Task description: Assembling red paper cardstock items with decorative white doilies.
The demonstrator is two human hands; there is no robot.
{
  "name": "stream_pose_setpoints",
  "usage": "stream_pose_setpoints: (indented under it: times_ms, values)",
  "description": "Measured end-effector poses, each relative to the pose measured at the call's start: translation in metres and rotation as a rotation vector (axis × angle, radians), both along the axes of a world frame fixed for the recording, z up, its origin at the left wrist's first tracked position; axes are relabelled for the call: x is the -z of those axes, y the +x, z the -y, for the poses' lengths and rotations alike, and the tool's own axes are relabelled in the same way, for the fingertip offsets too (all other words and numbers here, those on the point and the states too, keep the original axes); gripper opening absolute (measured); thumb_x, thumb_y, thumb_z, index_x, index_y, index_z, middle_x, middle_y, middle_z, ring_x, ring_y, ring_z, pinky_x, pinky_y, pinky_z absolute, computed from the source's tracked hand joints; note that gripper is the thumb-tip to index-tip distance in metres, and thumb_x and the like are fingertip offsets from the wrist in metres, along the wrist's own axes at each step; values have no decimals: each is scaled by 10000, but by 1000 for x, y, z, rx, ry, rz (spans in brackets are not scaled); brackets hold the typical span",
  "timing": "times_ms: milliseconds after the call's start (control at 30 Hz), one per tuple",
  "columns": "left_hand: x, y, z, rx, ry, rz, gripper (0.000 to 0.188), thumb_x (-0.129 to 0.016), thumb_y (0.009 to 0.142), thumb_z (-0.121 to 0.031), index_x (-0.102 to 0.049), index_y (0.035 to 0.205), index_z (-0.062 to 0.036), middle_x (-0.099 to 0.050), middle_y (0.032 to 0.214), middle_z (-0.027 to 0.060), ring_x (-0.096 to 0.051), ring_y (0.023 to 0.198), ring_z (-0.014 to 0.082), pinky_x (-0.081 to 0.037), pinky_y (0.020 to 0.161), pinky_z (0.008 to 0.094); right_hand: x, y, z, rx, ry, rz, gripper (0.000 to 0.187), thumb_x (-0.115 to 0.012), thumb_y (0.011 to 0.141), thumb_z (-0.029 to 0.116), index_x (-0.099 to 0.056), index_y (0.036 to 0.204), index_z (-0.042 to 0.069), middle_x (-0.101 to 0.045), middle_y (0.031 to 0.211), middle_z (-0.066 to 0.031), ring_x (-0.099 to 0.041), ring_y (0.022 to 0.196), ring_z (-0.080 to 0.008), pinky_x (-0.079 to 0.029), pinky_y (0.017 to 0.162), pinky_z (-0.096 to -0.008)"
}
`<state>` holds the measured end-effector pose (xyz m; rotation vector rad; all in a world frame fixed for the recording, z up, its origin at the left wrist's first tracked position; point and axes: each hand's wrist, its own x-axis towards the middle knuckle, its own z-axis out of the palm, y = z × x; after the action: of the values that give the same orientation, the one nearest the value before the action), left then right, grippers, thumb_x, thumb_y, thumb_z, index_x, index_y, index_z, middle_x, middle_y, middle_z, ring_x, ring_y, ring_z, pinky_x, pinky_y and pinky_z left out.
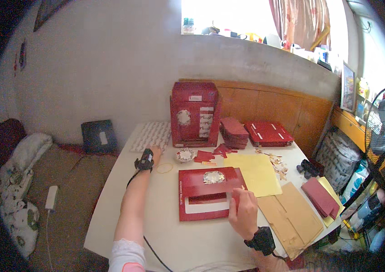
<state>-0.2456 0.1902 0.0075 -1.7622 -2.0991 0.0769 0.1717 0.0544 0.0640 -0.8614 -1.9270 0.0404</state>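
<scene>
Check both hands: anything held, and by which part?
Can't tell: left hand at the near edge of the white patterned sheet, right hand over the right edge of the windowed red cardboard.

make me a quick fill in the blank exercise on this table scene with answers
The left hand is nearest the patterned ____ sheet.
The right hand is at the flat red cardboard's ____ edge.
The tall red box stands ____ that cardboard.
The large square paper is ____.

Answers: white; right; behind; yellow
</scene>
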Motion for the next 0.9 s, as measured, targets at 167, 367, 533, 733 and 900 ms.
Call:
stream_pose_setpoints:
  times_ms: [167, 367, 533, 733, 900]
  values:
    - [4, -3, -2, 119, -25, -53, 259, -472, 717, -71, -571, 955, -43, -597, 925, 143, -580, 870, 269, -452, 741, 412, 2, 3, -2, 3, 2, 9, 180, -537, 740, 56, -512, 914, 23, -533, 832, -127, -500, 822, -302, -399, 724, -394]
    - [-1, 1, -4, 101, -47, -128, 271, -449, 728, -55, -558, 976, -49, -596, 918, 153, -587, 847, 279, -480, 704, 395, 4, 6, -2, 0, -4, 15, 220, -544, 710, 53, -507, 925, 21, -537, 848, -128, -501, 838, -306, -396, 763, -396]
    - [-4, -7, -2, -21, -74, -185, 262, -456, 728, -59, -562, 968, -51, -609, 881, 145, -593, 834, 274, -481, 701, 390, 2, 1, 1, -25, -2, 6, 244, -545, 697, 47, -500, 936, 21, -533, 851, -130, -497, 843, -309, -393, 763, -397]
    - [-21, 15, 22, 89, -25, -215, 211, -436, 761, -99, -578, 908, -49, -618, 837, 135, -605, 787, 268, -487, 679, 380, 3, 3, 0, -14, -4, 24, 249, -562, 692, 60, -503, 932, 25, -530, 852, -130, -496, 842, -305, -395, 760, -393]
    - [-30, 29, 32, 116, 106, -31, 150, -503, 704, -119, -615, 775, -49, -621, 764, 140, -612, 718, 285, -483, 640, 390, 6, 6, -4, -4, 8, 35, 254, -569, 692, 76, -503, 932, 26, -528, 854, -130, -495, 841, -303, -396, 759, -390]
